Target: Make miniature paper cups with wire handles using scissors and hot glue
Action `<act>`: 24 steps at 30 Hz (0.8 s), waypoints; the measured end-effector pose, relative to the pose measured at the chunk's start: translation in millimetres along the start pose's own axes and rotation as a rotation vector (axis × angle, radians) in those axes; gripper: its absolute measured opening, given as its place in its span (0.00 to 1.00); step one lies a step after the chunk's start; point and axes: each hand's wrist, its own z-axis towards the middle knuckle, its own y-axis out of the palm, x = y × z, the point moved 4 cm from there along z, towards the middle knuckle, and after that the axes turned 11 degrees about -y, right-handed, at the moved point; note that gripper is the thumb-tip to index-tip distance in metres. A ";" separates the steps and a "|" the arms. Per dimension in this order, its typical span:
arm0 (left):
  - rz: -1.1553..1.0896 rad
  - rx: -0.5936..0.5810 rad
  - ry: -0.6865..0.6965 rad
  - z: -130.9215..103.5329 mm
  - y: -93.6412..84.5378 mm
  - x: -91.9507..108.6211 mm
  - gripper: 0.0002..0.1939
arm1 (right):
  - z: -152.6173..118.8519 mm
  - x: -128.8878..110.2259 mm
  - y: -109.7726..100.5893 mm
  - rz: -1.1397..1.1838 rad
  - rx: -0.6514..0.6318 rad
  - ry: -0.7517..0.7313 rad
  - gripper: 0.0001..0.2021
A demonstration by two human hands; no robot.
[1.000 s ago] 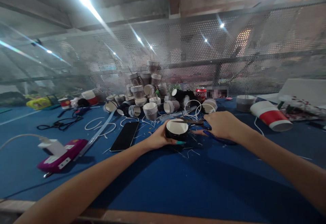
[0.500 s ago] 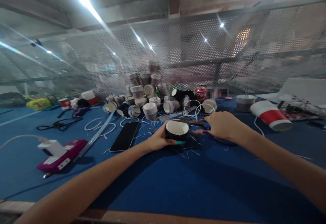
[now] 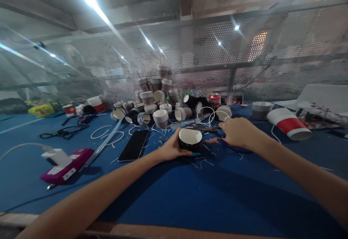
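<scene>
My left hand (image 3: pixel 174 148) is wrapped round a small paper cup (image 3: pixel 190 145), black outside and white within, its open mouth tipped towards me. In my right hand (image 3: pixel 235 134) is a pair of scissors (image 3: pixel 235 147) with blue handles, gripped by the loops. Their dark blades reach left to the far side of the cup; whether they touch its rim I cannot tell. White scraps of thread lie on the blue tabletop (image 3: pixel 206 199) around the cup. A black phone (image 3: pixel 133 145) rests left of my left hand.
Behind my hands is a pile of small cups (image 3: pixel 160 117) with a red drink can (image 3: pixel 214 100) beside it. A purple power strip (image 3: pixel 66 166) with a white charger sits at left. White cord (image 3: pixel 206 116) lies looped beyond the scissors. A red-and-white cup (image 3: pixel 289 123) lies on its side at right.
The cup in my left hand has shifted very slightly to the right. My right hand and the scissors stay in almost the same place.
</scene>
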 end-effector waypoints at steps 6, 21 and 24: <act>-0.128 -0.056 -0.017 -1.0 2.1 2.1 0.37 | -3.3 -0.4 -1.4 0.031 0.008 -0.015 0.23; -0.039 -0.046 -0.038 -1.4 -0.9 3.8 0.40 | 0.9 0.4 -2.9 0.003 -0.043 -0.038 0.22; -0.072 -0.048 -0.083 -2.7 0.0 4.8 0.42 | 1.7 4.7 -0.5 -0.006 -0.034 0.014 0.23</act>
